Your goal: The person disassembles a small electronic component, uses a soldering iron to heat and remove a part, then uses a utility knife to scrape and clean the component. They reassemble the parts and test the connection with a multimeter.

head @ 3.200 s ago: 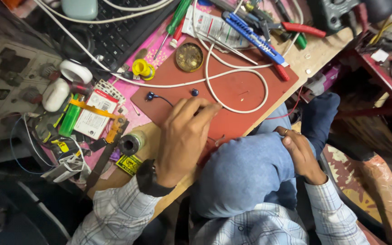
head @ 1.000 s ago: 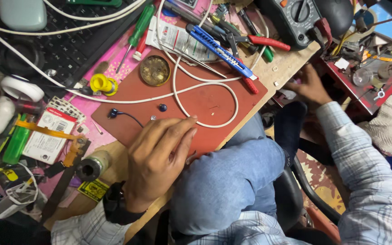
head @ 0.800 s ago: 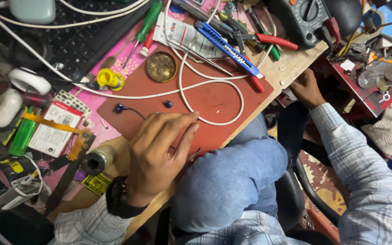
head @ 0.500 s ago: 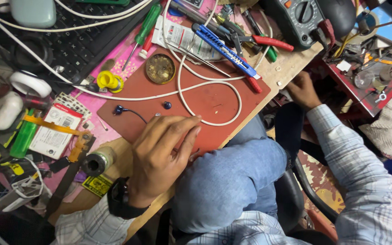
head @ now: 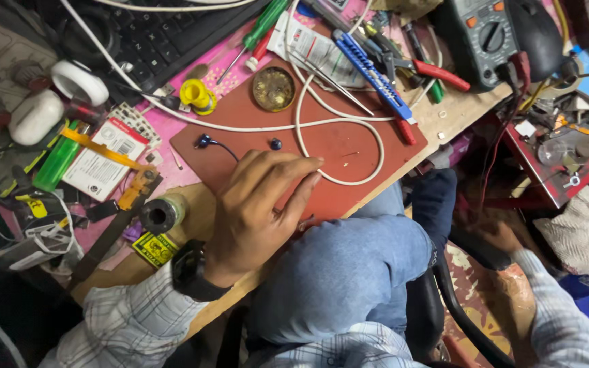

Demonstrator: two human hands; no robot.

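The left hand [head: 257,208] lies palm down on a smooth reddish-brown mat [head: 349,146] at the near edge of the wooden workbench [head: 458,116]. Its fingers [head: 294,174] are stretched loosely forward and a little spread, closed on nothing; the fingertips rest on the mat just short of a thin white cable [head: 339,123] that loops across it in a wide curve. A black watch [head: 189,272] circles the wrist above a pale checked sleeve [head: 124,327].

Just beyond the fingers, two small dark blue earbuds sit on the mat: one earbud [head: 203,141] trails a thin dark wire that runs under the hand, the other earbud [head: 275,144] lies apart from it, near the index finger. Farther back on the mat sits a round, shallow brass-coloured tin [head: 273,88] with a grimy inside.

The right hand [head: 502,235] hangs low beside the blue denim knee [head: 349,266], well away from the bench and in shadow; whether it holds anything cannot be told.

Around the mat lie a yellow spool [head: 197,95], a blue utility knife [head: 373,75], red-handled pliers [head: 438,73], a green screwdriver [head: 260,27], a dark multimeter [head: 482,37] with a round dial, a black keyboard [head: 165,37], a green cylindrical lighter [head: 56,163] and a dark round roll [head: 161,215] with a hollow core.
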